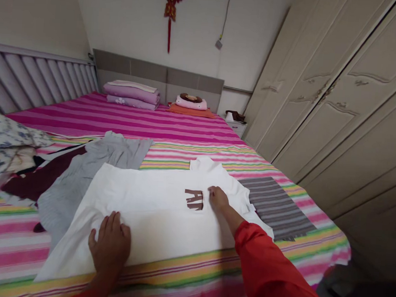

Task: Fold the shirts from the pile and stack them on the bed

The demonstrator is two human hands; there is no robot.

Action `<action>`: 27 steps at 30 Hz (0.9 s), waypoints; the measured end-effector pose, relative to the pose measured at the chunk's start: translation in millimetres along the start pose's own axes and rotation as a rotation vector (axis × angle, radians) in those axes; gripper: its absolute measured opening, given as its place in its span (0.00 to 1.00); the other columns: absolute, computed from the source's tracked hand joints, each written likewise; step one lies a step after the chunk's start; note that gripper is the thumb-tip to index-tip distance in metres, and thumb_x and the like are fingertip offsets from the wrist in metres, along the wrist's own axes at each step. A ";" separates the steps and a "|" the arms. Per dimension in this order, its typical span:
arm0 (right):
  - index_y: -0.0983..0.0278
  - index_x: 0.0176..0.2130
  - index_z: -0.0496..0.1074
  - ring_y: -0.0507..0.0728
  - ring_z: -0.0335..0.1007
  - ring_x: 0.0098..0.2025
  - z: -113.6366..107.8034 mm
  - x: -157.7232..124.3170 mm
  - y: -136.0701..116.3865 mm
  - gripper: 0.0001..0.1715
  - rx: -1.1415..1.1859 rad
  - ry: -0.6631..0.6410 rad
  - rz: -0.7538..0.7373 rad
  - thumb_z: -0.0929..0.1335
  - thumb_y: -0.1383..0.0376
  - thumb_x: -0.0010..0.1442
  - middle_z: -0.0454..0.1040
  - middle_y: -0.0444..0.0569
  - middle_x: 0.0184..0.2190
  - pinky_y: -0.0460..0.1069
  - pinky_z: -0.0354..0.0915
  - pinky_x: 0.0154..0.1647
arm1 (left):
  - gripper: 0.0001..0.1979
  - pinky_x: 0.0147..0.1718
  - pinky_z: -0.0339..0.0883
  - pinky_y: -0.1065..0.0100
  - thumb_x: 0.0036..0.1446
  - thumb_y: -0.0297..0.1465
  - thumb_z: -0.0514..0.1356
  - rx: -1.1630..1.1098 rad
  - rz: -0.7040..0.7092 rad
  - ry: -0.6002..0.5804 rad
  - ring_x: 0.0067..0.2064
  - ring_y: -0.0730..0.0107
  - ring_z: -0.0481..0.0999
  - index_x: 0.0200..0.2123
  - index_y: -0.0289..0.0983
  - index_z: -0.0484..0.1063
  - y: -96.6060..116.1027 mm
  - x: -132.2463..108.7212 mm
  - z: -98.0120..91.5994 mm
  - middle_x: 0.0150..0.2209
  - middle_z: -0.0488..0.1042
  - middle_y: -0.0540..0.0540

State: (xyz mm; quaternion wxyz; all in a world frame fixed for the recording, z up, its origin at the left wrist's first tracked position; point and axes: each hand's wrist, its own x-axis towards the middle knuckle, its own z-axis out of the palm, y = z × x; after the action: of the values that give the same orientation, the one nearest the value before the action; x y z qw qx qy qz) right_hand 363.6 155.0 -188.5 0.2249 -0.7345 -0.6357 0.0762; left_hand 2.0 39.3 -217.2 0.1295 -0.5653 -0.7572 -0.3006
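Note:
A white T-shirt [152,226] with dark brown printed letters lies spread sideways on the bed, its lower end to the left and its sleeves and neck to the right. My left hand [112,242] rests flat on the lower part of the shirt, fingers stretched out. Beside the print, my right hand [218,199] has its fingers drawn together on the shirt's chest, pinching the cloth. Part of the lettering is cut off by a crease there. Under the shirt's right end, a grey striped cloth [278,208] sticks out.
Left of the shirt lie a grey garment [77,180], a dark maroon garment [43,169] and a floral cloth [5,139]. Folded purple bedding [132,94] and a pink pillow [190,103] sit by the headboard [196,82]. A wardrobe [339,108] stands along the right.

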 end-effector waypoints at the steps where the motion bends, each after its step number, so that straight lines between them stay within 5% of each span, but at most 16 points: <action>1: 0.61 0.40 0.78 0.55 0.72 0.36 1.7 2.1 -1.1 0.17 0.008 0.000 0.004 0.63 0.72 0.57 0.78 0.49 0.37 0.46 0.62 0.38 | 0.24 0.63 0.44 0.48 0.62 0.30 0.45 0.007 -0.004 -0.005 0.63 0.57 0.64 0.59 0.32 0.65 0.1 0.2 -0.1 0.60 0.69 0.36; 9: 0.64 0.39 0.76 0.54 0.72 0.33 7.1 2.7 5.5 0.16 0.204 0.042 0.014 0.60 0.65 0.61 0.79 0.47 0.31 0.47 0.66 0.35 | 0.25 0.63 0.44 0.48 0.61 0.30 0.46 0.001 0.003 0.014 0.62 0.56 0.65 0.59 0.30 0.65 1.1 1.0 0.1 0.59 0.70 0.34; 16: 0.65 0.54 0.73 0.58 0.72 0.52 5.9 -51.8 13.5 0.26 0.311 0.099 -0.079 0.56 0.61 0.66 0.76 0.56 0.52 0.54 0.66 0.53 | 0.24 0.63 0.44 0.48 0.62 0.30 0.45 -0.002 -0.003 0.015 0.62 0.56 0.65 0.58 0.30 0.66 2.2 0.8 -1.7 0.59 0.70 0.34; 21: 0.57 0.62 0.65 0.63 0.49 0.69 0.4 -91.4 -0.1 0.28 0.029 -0.143 -0.225 0.57 0.54 0.67 0.60 0.49 0.66 0.62 0.48 0.67 | 0.24 0.63 0.43 0.48 0.62 0.31 0.45 -0.017 -0.005 0.008 0.62 0.56 0.65 0.58 0.31 0.65 2.1 1.4 -1.5 0.59 0.69 0.35; 27: 0.51 0.70 0.46 0.66 0.31 0.72 3.4 -67.2 -36.8 0.36 -0.207 -0.315 -0.140 0.53 0.46 0.67 0.42 0.41 0.71 0.66 0.40 0.68 | 0.24 0.63 0.44 0.47 0.62 0.30 0.45 -0.005 0.005 0.030 0.63 0.56 0.64 0.59 0.32 0.64 1.4 1.6 -0.5 0.60 0.69 0.35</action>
State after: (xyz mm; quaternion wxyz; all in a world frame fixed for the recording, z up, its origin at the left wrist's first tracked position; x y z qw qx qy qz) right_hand 317.1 94.1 -187.5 0.0505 -0.6868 -0.7169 0.1085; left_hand 2.8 40.5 -215.5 0.1400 -0.5631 -0.7529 -0.3106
